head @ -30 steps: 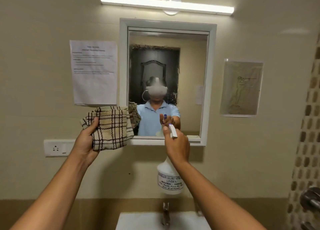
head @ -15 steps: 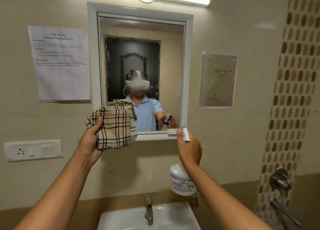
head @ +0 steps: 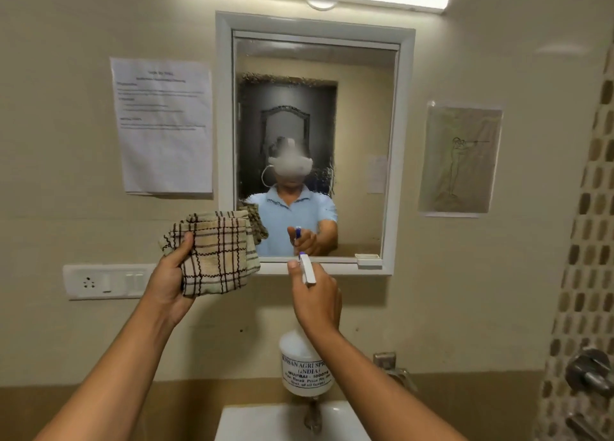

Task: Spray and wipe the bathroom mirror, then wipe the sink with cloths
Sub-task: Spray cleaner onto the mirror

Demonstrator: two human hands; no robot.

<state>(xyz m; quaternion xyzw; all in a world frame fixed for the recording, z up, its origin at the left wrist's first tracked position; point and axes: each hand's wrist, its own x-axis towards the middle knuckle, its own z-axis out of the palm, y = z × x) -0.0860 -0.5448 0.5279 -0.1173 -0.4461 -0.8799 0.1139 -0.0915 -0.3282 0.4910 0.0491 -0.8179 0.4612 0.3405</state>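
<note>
A white-framed mirror (head: 362, 115) hangs on the beige wall, its glass speckled with spray droplets and reflecting a person in a blue shirt. My left hand (head: 171, 279) grips a folded beige checked cloth (head: 219, 253), held up by the mirror's lower left corner. My right hand (head: 317, 299) grips the neck of a white spray bottle (head: 305, 366) below the mirror's bottom edge, its nozzle pointing at the glass. The white sink (head: 265, 422) shows at the bottom, partly hidden by my arms.
A metal tap (head: 312, 415) stands over the sink. A switch and socket plate (head: 106, 281) sits left of the cloth. Papers (head: 162, 125) hang left and a sketch (head: 460, 160) right of the mirror. Wall valves (head: 588, 372) project from the tiled right wall.
My view swung left and back to the mirror's middle. Both hands stay raised with cloth and bottle; the right hand now sits under the mirror's lower middle edge.
</note>
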